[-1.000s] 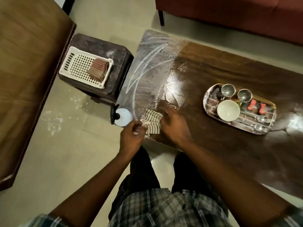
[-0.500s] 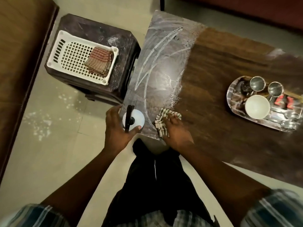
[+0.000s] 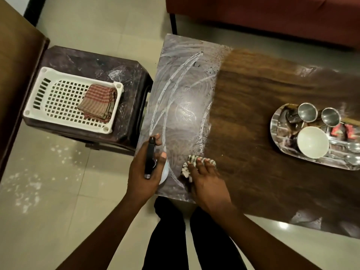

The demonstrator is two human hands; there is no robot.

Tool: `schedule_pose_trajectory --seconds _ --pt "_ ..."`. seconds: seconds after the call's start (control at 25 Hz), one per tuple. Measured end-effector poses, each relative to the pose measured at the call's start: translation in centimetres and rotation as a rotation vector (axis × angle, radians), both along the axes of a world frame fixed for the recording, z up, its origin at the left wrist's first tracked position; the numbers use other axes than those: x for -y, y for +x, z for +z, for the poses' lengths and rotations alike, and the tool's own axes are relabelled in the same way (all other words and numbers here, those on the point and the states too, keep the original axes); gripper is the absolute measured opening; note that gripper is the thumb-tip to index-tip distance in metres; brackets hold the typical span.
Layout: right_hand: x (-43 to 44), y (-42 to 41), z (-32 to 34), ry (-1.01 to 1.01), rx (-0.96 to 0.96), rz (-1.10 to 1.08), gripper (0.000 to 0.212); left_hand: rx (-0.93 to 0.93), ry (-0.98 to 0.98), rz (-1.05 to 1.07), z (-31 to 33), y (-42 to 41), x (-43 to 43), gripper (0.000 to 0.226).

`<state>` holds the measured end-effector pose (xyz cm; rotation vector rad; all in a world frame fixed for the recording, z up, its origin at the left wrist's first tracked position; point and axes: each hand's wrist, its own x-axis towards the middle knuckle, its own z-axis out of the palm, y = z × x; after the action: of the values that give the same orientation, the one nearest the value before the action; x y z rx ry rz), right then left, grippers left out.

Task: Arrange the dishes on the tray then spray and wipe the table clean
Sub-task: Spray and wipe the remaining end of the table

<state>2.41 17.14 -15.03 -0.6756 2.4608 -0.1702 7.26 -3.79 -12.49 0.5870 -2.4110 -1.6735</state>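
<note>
Dishes (image 3: 312, 142) are on the tray (image 3: 274, 124), so we're at spray-and-wipe. Left grip (image 3: 143, 175) wraps the spray bottle (image 3: 150, 159). Right grip (image 3: 204, 175) is flat, pressing the cloth (image 3: 191, 159) at the table (image 3: 253, 106) near edge. Next: spray the dry middle, wipe right.

Counted one wooden table (image 3: 263, 133), one steel tray (image 3: 277, 131). On tray were two steel cups (image 3: 307, 112) (image 3: 330, 116), one white bowl (image 3: 312, 142), two red packets (image 3: 336, 131) (image 3: 350, 132), two spoons (image 3: 353, 147) (image 3: 353, 160) seen. Cloths numbered two: striped cloth (image 3: 191, 159), checked cloth (image 3: 97, 103). One spray bottle (image 3: 150, 158), one white basket (image 3: 58, 102), one stool (image 3: 93, 63). Hands were two: left hand (image 3: 143, 176), right hand (image 3: 205, 178).
</note>
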Motion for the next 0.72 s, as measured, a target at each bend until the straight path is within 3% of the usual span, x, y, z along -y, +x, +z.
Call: schedule_pose_trajectory --seconds 0.12,0.24,0.32,0.4,0.48,0.56,0.64,0.72 --pt "-0.8 -2.4 1.8 -0.251 0.077 -0.399 0.038 0.036 0.032 0.041 1.6 -2.9 0.2 0.022" --pt "-0.7 -7.2 1.7 -0.659 0.473 -1.116 0.016 0.137 0.086 0.057 3.1 -6.6 0.3 0.018" --pt "-1.2 -12.4 1.8 -0.967 0.776 -1.476 0.030 0.197 0.053 0.029 3.7 -9.4 0.3 0.030" --pt "-1.9 -18.2 1.9 -1.126 0.874 -1.524 0.055 0.246 0.021 -0.001 3.7 -12.1 0.4 0.032" --pt "-2.3 -23.9 1.9 -1.175 0.765 -1.481 0.053 0.272 0.038 -0.015 3.5 -14.9 0.1 0.027" --pt "-2.4 -28.9 1.5 -1.086 0.477 -1.401 0.040 0.302 0.058 -0.010 2.9 -17.8 -0.2 0.026" --pt "-2.6 -32.8 0.8 -0.869 0.121 -1.163 0.032 0.342 0.069 0.025 2.4 -20.4 -0.4 0.038" --pt "-2.9 -35.4 -0.3 -0.523 -0.185 -0.865 0.038 0.363 0.062 0.063 1.4 -22.9 -0.6 0.050"
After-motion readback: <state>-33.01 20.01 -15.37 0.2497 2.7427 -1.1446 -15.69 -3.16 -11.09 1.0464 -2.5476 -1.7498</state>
